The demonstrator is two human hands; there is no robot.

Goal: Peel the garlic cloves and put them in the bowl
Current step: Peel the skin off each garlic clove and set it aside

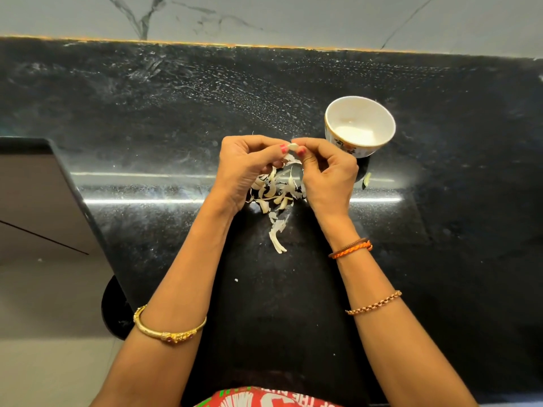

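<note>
A small pale garlic clove (292,146) is held above the black countertop (176,118), pinched between the thumbs and fingertips of both hands. My left hand (249,168) grips it from the left, my right hand (326,174) from the right. A loose piece of skin hangs just below the clove. Under the hands lies a heap of garlic cloves and peeled skins (274,195). A white bowl (360,126) with a patterned outside stands just right of my right hand; its inside looks white, contents unclear.
A strip of skin (277,235) lies nearer to me on the counter. One small piece (366,179) sits below the bowl. The counter ends at a marble wall (264,16) behind and drops off to the floor (44,289) at the left.
</note>
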